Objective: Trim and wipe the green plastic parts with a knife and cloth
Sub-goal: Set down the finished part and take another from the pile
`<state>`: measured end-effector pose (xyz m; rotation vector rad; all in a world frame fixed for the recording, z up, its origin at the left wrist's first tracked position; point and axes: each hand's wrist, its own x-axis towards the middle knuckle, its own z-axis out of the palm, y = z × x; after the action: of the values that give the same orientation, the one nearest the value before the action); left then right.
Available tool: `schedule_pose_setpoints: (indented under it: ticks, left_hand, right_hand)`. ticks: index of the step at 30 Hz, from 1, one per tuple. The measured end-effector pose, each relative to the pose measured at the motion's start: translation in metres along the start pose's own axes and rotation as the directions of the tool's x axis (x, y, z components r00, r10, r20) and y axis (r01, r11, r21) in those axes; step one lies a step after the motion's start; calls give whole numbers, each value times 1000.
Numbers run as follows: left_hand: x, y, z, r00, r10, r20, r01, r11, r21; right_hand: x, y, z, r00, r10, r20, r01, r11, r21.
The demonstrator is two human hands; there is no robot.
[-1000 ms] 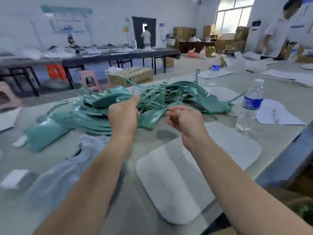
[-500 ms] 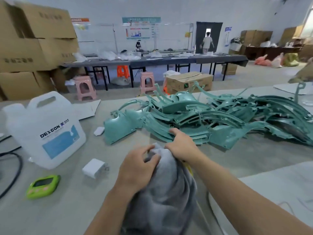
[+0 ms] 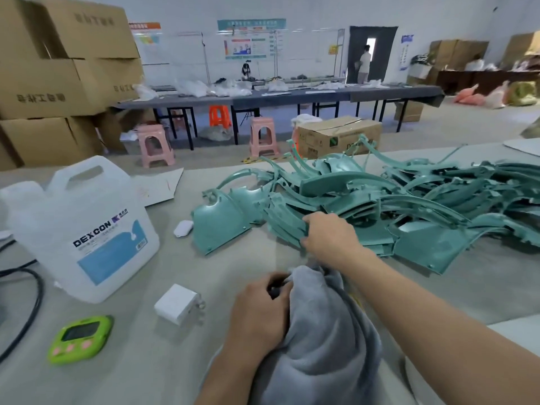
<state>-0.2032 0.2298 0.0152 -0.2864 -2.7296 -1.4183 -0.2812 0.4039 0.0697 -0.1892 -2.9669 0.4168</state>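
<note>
At the tabletop's (image 3: 222, 276) near edge the left hand (image 3: 260, 314) grips the grey cloth (image 3: 321, 352); the right hand (image 3: 330, 238) grasps a green part (image 3: 285, 226). When it is pulled, the tangled pile (image 3: 409, 200) may be dragged along.

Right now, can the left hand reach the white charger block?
Probably yes. The white charger block lies just left of the left hand, with only bare table between. But that hand grips the grey cloth, so it must let go first. The right hand grips the green parts.
</note>
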Motion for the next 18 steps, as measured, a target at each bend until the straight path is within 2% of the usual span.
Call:
schedule_pose_setpoints:
  ticks: [2, 5, 7, 9, 11, 13, 15, 18]
  left_hand:
    - [0, 1, 0, 1000, -16, -4, 16, 1000, -8]
    - [-2, 3, 1, 1000, -20, -10, 20, 1000, -20]
    - [-3, 3, 1, 999, -23, -27, 23, 999, -36]
    - [-5, 5, 2, 997, -20, -72, 19, 1000, -25]
    - [-9, 8, 4, 982, 38, -186, -25, 997, 75]
    - [-15, 13, 5, 939, 216, -269, -175, 970, 169]
    - [-21, 17, 8, 924, 333, -189, -299, 936, 184]
    - [-20, 15, 11, 947, 313, -73, -301, 944, 139]
  right_hand:
    - [-4, 4, -9, 1000, 13, -26, -11, 996, 87]
    - [-12, 12, -22, 997, 16, -72, 11, 934, 357]
    - [-18, 17, -34, 991, 71, -113, 8, 813, 582]
    - [-17, 21, -44, 979, 136, -155, 13, 710, 704]
    - [-20, 20, -54, 939, 191, -287, 64, 721, 690]
    - [-28, 18, -63, 867, 190, -460, 151, 781, 606]
    - [-41, 16, -71, 789, 152, -596, 214, 841, 497]
    - [-63, 11, -81, 697, 55, -715, 279, 898, 341]
